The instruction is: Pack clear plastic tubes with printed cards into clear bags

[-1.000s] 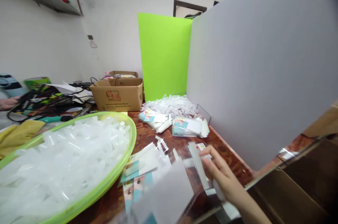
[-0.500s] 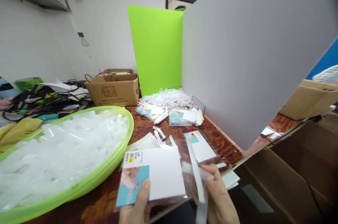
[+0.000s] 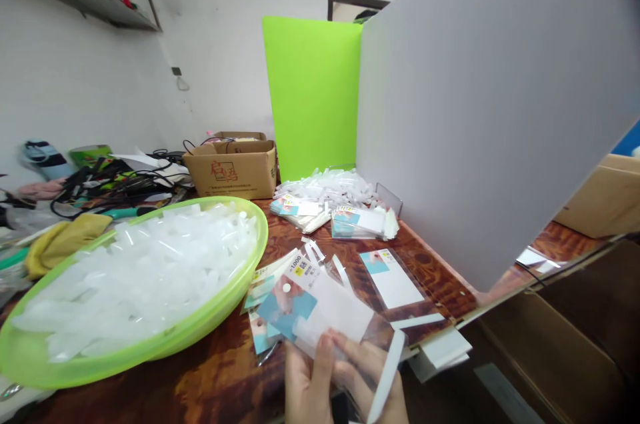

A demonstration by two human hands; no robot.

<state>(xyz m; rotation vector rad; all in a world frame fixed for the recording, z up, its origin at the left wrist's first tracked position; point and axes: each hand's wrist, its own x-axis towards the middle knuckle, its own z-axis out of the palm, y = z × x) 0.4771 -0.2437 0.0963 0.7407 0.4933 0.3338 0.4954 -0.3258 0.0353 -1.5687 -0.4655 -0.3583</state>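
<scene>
My left hand is closed on the lower edge of a clear plastic sleeve with a blue-and-white printed card in it, thumb on the front. My right hand pinches the same sleeve near its right end, its fingertips beside my left thumb. A frosted translucent plastic piece lies against the card's lower part; whether it is inside the sleeve I cannot tell. The sleeve's white flap strip hangs over my right fingers. Under the held sleeve, more carded sleeves lie on the table.
A green basin full of translucent pieces stands at left. Behind are stacks of carded sleeves and a pile of pieces. Another carded sleeve lies at right by a grey partition. A cardboard box stands behind the basin.
My right hand has moved left to the sleeve, and the translucent piece it held now lies against the card. The sleeve has tilted and shifted right. The view has turned slightly left.
</scene>
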